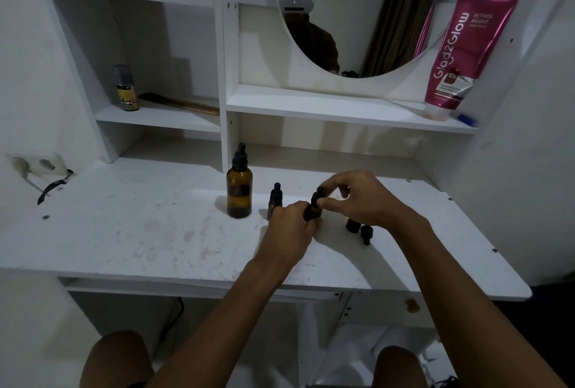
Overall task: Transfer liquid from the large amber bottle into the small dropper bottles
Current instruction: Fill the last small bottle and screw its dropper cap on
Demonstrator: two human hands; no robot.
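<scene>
The large amber bottle stands upright on the white desk with its black dropper cap on. Just right of it stands a small capped dropper bottle, partly hidden by my left hand. My left hand grips the body of a second small amber bottle. My right hand pinches that bottle's black dropper cap from above. Under my right wrist stands a third small bottle, uncapped, with a loose black dropper cap beside it.
A pink lotion tube and a blue pen lie on the upper shelf under the round mirror. A yellow spray can and a brush sit in the left cubby. A wall socket with a cable is at far left.
</scene>
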